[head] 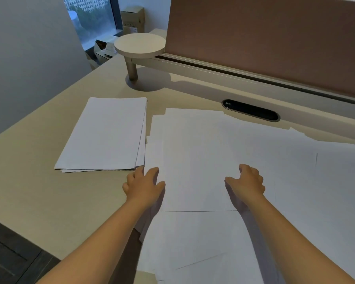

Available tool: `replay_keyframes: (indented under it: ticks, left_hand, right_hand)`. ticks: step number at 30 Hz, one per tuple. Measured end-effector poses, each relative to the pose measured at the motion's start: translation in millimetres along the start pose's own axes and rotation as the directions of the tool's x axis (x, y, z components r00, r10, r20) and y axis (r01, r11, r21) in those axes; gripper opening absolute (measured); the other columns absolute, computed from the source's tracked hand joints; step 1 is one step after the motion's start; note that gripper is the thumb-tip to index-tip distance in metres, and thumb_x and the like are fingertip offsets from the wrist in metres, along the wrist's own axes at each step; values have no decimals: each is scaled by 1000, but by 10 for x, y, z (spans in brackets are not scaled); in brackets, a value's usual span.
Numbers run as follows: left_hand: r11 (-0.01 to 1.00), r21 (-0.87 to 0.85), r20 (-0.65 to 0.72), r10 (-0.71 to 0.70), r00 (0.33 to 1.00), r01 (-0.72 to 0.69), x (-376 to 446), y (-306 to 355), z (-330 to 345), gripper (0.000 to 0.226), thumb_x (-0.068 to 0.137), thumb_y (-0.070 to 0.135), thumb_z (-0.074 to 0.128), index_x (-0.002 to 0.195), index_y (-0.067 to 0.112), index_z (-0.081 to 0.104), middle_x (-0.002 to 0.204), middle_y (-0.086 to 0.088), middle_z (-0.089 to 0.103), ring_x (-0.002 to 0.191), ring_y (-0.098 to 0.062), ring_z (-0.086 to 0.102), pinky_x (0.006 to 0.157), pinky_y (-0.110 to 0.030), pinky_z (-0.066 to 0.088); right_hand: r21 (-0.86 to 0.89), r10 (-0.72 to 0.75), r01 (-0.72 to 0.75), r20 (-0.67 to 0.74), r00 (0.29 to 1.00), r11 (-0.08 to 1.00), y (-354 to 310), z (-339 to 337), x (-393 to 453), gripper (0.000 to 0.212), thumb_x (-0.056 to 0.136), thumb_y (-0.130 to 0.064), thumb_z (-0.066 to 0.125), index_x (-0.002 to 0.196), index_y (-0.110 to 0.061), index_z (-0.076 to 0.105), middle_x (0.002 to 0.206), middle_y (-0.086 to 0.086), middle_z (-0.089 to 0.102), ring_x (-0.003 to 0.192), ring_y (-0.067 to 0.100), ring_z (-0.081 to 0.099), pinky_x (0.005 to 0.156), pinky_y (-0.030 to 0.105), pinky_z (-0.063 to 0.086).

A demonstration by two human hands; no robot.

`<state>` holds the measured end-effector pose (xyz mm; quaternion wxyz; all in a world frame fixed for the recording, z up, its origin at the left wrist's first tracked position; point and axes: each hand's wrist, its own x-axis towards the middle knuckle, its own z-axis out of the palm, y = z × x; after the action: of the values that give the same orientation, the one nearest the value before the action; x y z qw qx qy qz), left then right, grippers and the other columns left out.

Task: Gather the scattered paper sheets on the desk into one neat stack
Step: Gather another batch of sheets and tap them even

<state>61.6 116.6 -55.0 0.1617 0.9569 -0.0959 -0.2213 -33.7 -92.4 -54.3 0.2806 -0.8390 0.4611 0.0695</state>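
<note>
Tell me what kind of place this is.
Most likely an office workstation: a desk with a fabric divider panel, a cable slot, cardboard boxes by a window.

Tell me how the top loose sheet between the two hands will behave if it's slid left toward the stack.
The top loose sheet looks thin and lies flat, so it would probably bend if lifted by one edge. Resting on other scattered sheets, it will likely slide easily and may drag some along. The stack already has uneven edges, so a push against it could shift it further.
</note>
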Motion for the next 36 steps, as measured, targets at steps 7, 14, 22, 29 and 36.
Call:
replay_keyframes:
  ticks: [7,14,22,29,36]
  left_hand:
    - [997,-28,-235,59,970,-67,295,-259,-239,45,94,32,47,137,21,41,149,-7,30,138,-28,23,111,-38,25]
    - [958,272,-38,107,994,-93,554,-435,-240,54,93,53,35,143,36,24,157,-2,11,144,-32,9,115,-51,14]
    - [973,227,-128,61,990,-31,716,-281,-223,49,91,41,45,133,17,35,145,-5,33,138,-29,26,115,-50,21]
    - [970,243,-196,66,978,-17,740,-365,-322,35,89,14,48,123,11,43,130,-7,46,126,-27,40,110,-44,29]
    - [992,-130,-230,-38,972,8,426,-289,-245,45,90,16,50,133,7,41,135,-11,45,125,-30,40,99,-36,37]
  right_hand:
    - [-65,-48,49,16,999,997,-249,123,106,63,86,-35,57,140,-13,32,147,10,31,134,30,31,107,42,35]
    - [-145,11,-9,13,1000,989,-442,199,196,69,86,-46,54,144,-23,24,150,7,22,137,29,23,109,45,26]
    - [-142,28,-31,-17,999,989,-540,277,258,68,86,-46,55,143,-21,26,152,5,20,139,29,19,111,48,24]
    - [-133,26,-29,-22,999,991,-534,270,260,68,86,-44,56,142,-21,27,152,5,21,138,29,21,110,47,25]
    - [-76,67,-73,-84,994,994,-369,142,242,77,83,-44,61,142,-9,27,148,13,29,136,34,28,111,46,29]
